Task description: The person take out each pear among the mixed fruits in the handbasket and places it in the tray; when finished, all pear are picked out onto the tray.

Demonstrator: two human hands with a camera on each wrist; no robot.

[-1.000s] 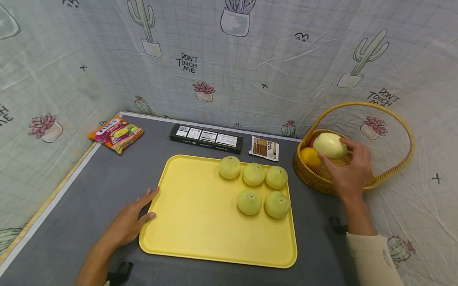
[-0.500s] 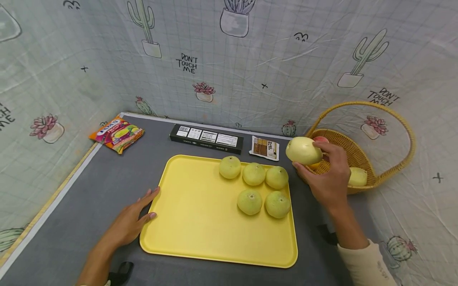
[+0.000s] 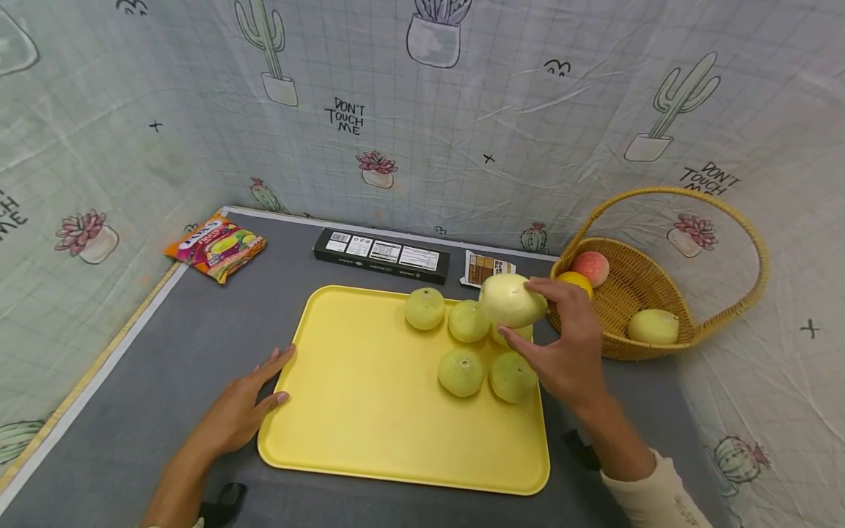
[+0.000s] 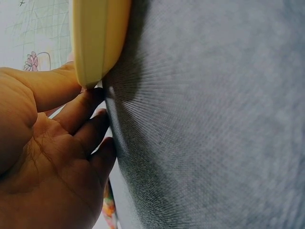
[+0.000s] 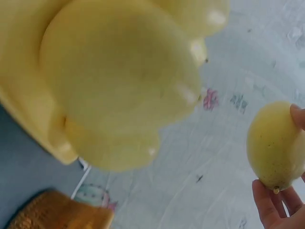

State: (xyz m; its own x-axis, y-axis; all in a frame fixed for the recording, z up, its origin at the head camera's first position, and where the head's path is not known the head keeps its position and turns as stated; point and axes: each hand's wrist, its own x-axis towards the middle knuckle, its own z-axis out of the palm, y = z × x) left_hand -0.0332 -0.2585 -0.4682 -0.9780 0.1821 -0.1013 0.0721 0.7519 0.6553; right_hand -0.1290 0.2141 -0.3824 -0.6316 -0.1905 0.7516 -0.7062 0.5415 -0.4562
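Note:
My right hand (image 3: 561, 348) pinches a pale yellow mango (image 3: 510, 299) between thumb and fingers, held over the back right corner of the yellow tray (image 3: 356, 381). In the right wrist view the same mango (image 5: 274, 145) shows its small stem nub. Several round yellow-green fruits (image 3: 461, 372) sit on the tray's right half, and the held one partly hides another behind it. My left hand (image 3: 234, 414) rests at the tray's left edge with fingers extended. In the left wrist view, its fingertips lie right at the tray's rim (image 4: 95, 43), against the grey table surface.
On the right stands a wicker basket (image 3: 634, 290) with a tall handle. Inside are a peach (image 3: 590, 268), an orange-yellow fruit (image 3: 576, 281) and another mango (image 3: 653, 326). Behind the tray lie a black box (image 3: 381, 256), a small packet (image 3: 477, 268) and a candy bag (image 3: 216, 248).
My right hand has carried the mango leftward out of the basket to over the tray, uncovering the peach and the other mango. My left hand has stayed at the tray's edge.

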